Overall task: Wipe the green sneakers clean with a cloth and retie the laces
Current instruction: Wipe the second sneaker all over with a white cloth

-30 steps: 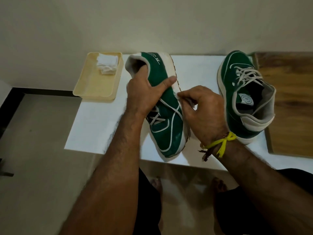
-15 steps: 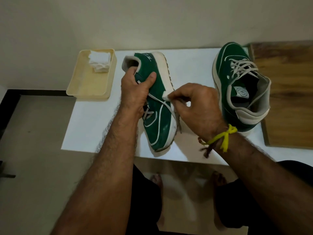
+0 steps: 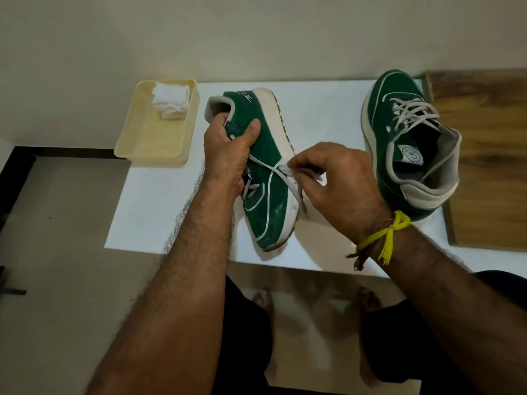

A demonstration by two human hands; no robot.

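Observation:
A green sneaker (image 3: 265, 166) with a white sole lies tipped on its side on the white table (image 3: 159, 212), toe toward me. My left hand (image 3: 228, 149) grips it at the collar, thumb across the green side. My right hand (image 3: 333, 181) pinches a small white cloth (image 3: 285, 168) against the sneaker's side near the sole, where a loose lace crosses. The second green sneaker (image 3: 407, 143) stands upright at the right of the table, laces loosely threaded, untouched.
A cream plastic tray (image 3: 154, 138) overhangs the table's back left corner, with folded white cloths (image 3: 171, 99) in it. A wooden board (image 3: 490, 155) lies at the right. The wall runs close behind. My bare feet are below the table's front edge.
My left hand has shifted from over the sneaker's side to a grip at its collar. My right hand has slid a little toward the toe with the cloth.

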